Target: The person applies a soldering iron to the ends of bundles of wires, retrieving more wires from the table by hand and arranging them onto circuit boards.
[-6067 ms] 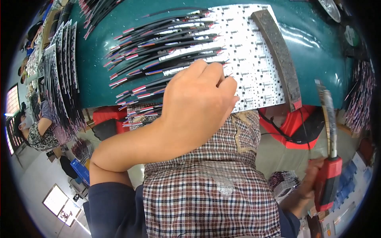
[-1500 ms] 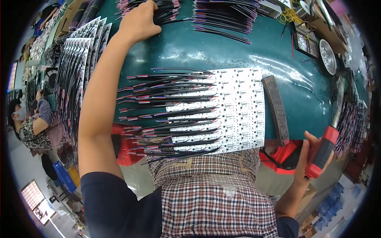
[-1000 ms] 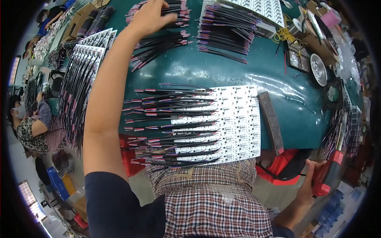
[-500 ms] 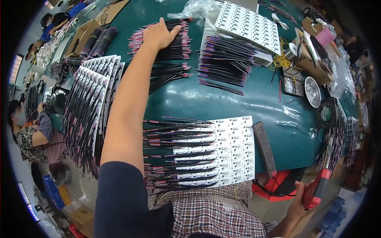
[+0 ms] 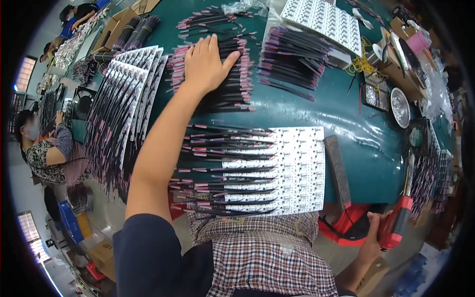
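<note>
My left hand lies flat on a pile of short black wires with red and pink ends, thumb spread. My right hand, low at the right, is wrapped round the handle of a red-and-black soldering gun. Its metal tip points up, away from me. Between my hands, at the table's near edge, is a white circuit board panel. Rows of black wires lie over its left part and stick out past its left side.
A dark bar lies right of the panel. Farther off are another wire pile, stacked white panels, a metal bowl and yellow solder wire. Wired panels overlap at left, near a seated person.
My left hand has moved toward me, dragging wires into the nearer bunch; some wires stay behind at the far side. My right hand still holds the soldering gun. The view has shifted slightly.
</note>
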A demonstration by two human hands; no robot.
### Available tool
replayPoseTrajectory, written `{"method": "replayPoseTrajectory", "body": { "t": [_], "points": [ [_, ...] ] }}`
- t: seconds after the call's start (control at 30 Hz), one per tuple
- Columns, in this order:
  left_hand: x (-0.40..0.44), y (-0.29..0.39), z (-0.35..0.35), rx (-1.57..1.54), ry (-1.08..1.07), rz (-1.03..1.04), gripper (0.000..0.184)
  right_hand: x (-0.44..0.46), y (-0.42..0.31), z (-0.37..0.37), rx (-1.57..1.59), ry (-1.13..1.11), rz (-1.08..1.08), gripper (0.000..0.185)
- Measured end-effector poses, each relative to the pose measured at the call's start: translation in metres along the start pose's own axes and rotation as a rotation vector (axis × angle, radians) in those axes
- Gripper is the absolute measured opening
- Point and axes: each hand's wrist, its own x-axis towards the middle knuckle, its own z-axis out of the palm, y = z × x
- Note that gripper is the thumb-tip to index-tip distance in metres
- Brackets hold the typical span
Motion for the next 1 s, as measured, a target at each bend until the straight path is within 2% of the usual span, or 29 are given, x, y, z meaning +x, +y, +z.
{"method": "replayPoseTrajectory", "body": {
  "t": [0.03,0.07,0.1,0.17,0.2,0.27,0.3,0.37,0.4,0.53,0.63,0.67,0.8,0.93,1.0],
  "points": [
    [0.000,-0.004,0.007,-0.001,0.031,0.016,0.086,-0.001,-0.001,0.000,-0.004,0.004,-0.016,0.037],
    [0.004,-0.005,0.000,-0.038,-0.074,-0.003,0.087,-0.001,-0.003,0.001,-0.019,0.011,-0.031,0.036],
    [0.005,-0.006,-0.006,-0.045,-0.096,0.013,0.080,-0.003,0.000,-0.002,-0.023,0.005,-0.025,0.036],
    [0.002,-0.009,-0.031,0.032,0.022,0.256,0.063,-0.006,0.008,-0.010,-0.006,-0.026,-0.072,0.035],
    [-0.003,-0.001,-0.051,0.032,0.010,0.258,0.063,-0.008,0.007,-0.010,-0.009,-0.030,-0.060,0.035],
    [-0.019,0.016,-0.084,-0.102,-0.205,0.260,0.042,-0.010,0.002,-0.006,0.043,-0.018,-0.017,0.035],
    [-0.028,0.017,-0.083,-0.104,-0.215,0.261,0.042,-0.011,0.001,-0.005,0.039,-0.021,-0.008,0.035],
    [-0.042,0.016,-0.073,-0.092,-0.185,0.364,0.035,-0.012,-0.002,-0.002,0.064,-0.042,-0.011,0.034],
    [-0.045,0.014,-0.064,-0.157,-0.080,0.419,0.032,-0.013,-0.003,0.000,0.059,-0.042,-0.006,0.034],
    [-0.035,0.001,-0.048,-0.175,-0.046,0.454,0.029,-0.012,-0.007,0.010,0.017,-0.008,-0.021,0.031],
    [-0.020,-0.001,-0.037,-0.164,0.126,0.541,0.024,-0.012,-0.008,0.011,-0.002,-0.024,-0.044,0.031],
    [-0.017,0.002,-0.043,-0.195,0.028,0.458,0.022,-0.011,-0.011,0.013,0.025,-0.047,-0.077,0.031],
    [-0.020,0.010,-0.041,-0.162,0.110,0.490,0.023,-0.015,-0.019,0.016,0.065,-0.116,-0.151,0.033],
    [-0.027,0.013,-0.050,-0.117,0.097,0.517,0.023,-0.021,-0.014,0.015,0.090,-0.102,-0.165,0.034],
    [-0.032,0.018,-0.061,-0.206,0.005,0.319,0.022,-0.024,-0.012,0.011,0.052,-0.096,-0.142,0.036]
  ]
}}
